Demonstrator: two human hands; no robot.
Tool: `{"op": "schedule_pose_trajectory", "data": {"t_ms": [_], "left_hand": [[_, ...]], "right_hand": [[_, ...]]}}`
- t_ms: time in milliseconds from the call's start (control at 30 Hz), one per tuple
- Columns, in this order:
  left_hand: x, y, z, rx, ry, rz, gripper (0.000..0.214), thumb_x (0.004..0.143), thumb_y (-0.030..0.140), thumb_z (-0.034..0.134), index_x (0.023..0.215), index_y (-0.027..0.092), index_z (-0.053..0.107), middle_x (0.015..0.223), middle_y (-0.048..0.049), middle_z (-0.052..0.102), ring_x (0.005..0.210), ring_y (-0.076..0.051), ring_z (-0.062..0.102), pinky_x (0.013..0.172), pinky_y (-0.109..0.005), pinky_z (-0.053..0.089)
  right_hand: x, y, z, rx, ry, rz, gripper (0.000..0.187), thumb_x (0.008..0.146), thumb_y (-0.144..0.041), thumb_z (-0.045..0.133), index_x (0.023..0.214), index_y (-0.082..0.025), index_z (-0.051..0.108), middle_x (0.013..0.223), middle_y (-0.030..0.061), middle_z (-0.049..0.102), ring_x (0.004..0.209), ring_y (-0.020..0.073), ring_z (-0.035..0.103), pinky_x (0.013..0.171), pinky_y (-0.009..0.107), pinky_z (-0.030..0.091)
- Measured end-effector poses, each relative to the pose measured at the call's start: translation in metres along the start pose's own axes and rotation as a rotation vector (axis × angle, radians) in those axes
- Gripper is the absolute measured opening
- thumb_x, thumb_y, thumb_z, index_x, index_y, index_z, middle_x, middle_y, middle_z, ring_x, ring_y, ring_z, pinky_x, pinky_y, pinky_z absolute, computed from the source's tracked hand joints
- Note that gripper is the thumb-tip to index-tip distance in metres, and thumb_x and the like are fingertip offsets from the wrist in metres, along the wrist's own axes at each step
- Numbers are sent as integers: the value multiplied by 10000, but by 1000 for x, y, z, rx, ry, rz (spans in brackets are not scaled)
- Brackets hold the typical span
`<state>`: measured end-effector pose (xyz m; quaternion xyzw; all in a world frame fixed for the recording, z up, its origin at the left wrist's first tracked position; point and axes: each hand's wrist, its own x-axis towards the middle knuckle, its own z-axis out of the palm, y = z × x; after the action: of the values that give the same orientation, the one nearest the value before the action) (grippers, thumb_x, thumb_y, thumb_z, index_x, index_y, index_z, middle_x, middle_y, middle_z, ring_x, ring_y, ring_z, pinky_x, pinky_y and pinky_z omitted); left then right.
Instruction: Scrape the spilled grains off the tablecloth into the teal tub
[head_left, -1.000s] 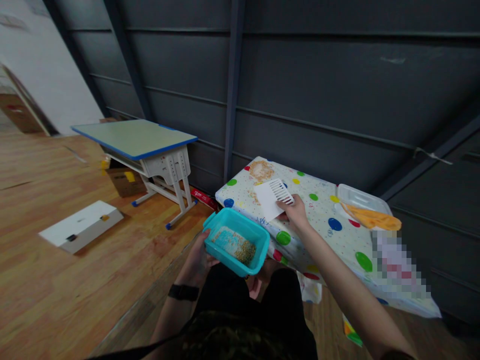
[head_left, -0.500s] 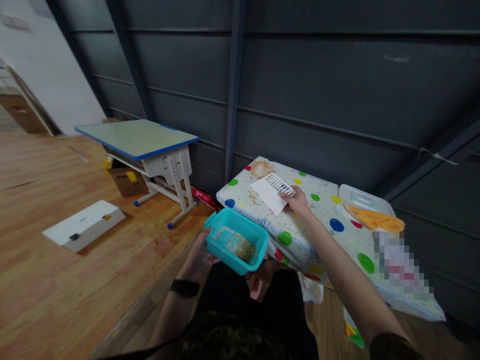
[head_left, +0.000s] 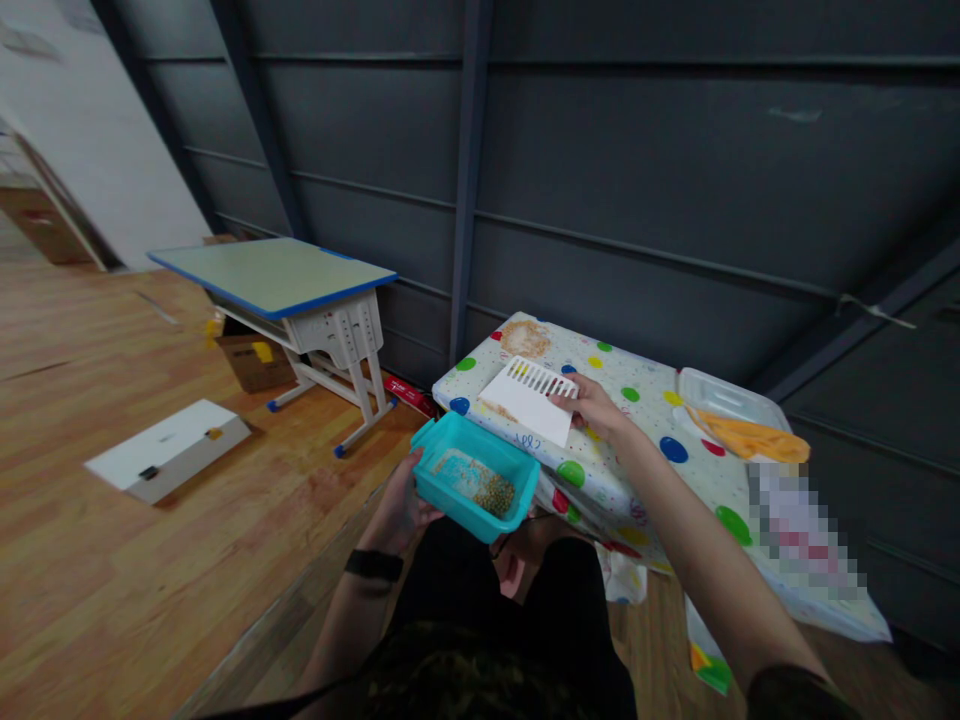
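My left hand (head_left: 405,510) grips the left end of a turquoise plastic tub (head_left: 448,515), held at the table's front edge above my lap. Pale grains (head_left: 491,492) lie on the tub's bottom, mostly toward its right end. In my right hand (head_left: 591,402) is a flat white scraper (head_left: 534,408) with a slotted end, its slots pointing away from me. The scraper is low over the tablecloth, behind the tub. By its near left edge lies a thin strip of grains (head_left: 501,411). Farther back, a larger patch of grains (head_left: 525,338) is spread on the cloth.
The table has a dotted cloth (head_left: 630,440). At its right are a clear plastic tray (head_left: 731,393), an orange cloth-like item (head_left: 757,438) and a blurred-out package. To the left stand a desk (head_left: 277,275), a white case (head_left: 169,450) and a cardboard box (head_left: 255,360). A dark panelled wall rises behind.
My right hand has turned the scraper and brought its plain edge nearer the tub, beside the grains on the cloth. The tub has shifted only slightly.
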<state>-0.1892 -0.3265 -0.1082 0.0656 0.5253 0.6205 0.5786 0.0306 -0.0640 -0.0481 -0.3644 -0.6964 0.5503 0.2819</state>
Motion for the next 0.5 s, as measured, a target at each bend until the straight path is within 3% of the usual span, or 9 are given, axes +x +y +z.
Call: {"op": "schedule_pose_trajectory", "data": {"t_ms": [133,333,500], "left_hand": [[2,1,0,19,-15,-17,482,891,575,485,1153,185,591,865,-16,684,752,-215,671,727,-359,532],[5,1,1,25,1,-42,407,892,572,455,1102,252,593,920,-20,683,736,-204,681,691,-347,564],[7,0,0,19,-9,-36,409,869,591,481,1082,259,587,892,-12,670,705,-203,668,671,-357,562]], "right_hand": [[-11,-8,5,-35,-92,-76,494,646,-429,805,1019,-211,565,817,0,670,573,123,576,429,203,438],[-23,-17,9,-68,-82,-140,520,649,-460,807,1060,-224,594,827,11,688,601,153,607,434,231,460],[-17,-14,4,-17,107,-163,523,627,-463,813,1034,-227,585,827,17,680,631,191,630,426,269,496]]}}
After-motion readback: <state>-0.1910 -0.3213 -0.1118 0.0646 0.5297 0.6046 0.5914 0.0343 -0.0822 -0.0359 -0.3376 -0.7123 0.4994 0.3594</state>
